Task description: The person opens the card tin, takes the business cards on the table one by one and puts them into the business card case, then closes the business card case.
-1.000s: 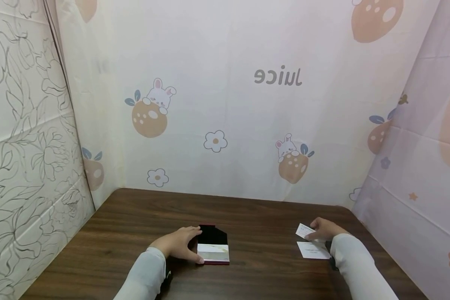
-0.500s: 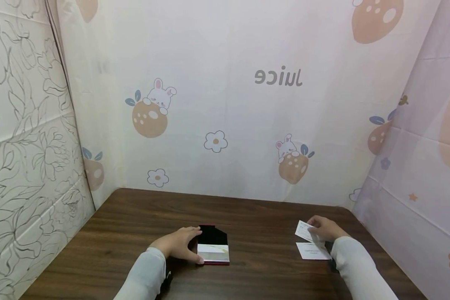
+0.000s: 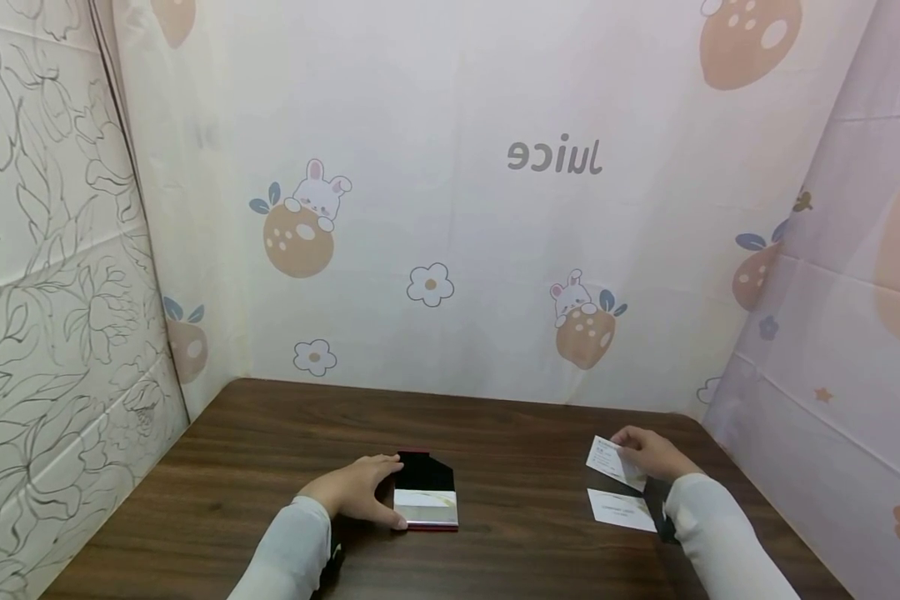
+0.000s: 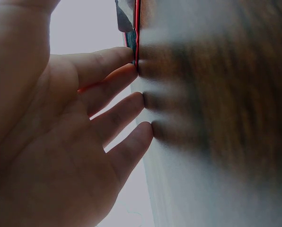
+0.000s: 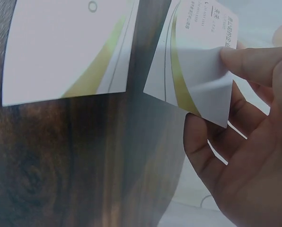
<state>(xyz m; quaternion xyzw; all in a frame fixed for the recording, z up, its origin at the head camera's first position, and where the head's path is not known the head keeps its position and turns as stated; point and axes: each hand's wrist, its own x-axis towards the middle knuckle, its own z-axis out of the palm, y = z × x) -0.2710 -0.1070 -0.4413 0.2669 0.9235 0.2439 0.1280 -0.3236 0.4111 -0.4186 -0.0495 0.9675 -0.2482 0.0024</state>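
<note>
In the head view my left hand (image 3: pixel 354 490) rests at the left side of an opened card case (image 3: pixel 426 475), thumb at its near corner and forefinger at its far corner. The case has a black lining, red edges and a pale lower part. In the left wrist view the fingers (image 4: pixel 124 106) are fairly straight, their tips on the tabletop and at the case's red edge. My right hand (image 3: pixel 654 452) pinches a white business card (image 5: pixel 198 61) with a gold curve and small print, held tilted up. A second business card (image 5: pixel 70 52) lies flat on the table nearer me.
The dark wood table (image 3: pixel 517 467) carries the case and cards. White printed cloth (image 3: pixel 450 208) hangs along its back edge and on the right side. A flower-line sheet (image 3: pixel 60 250) hangs on the left.
My right hand has lifted the pinched business card and tilted it up, so more of it shows above the other card. My left hand and the card case have stayed in place.
</note>
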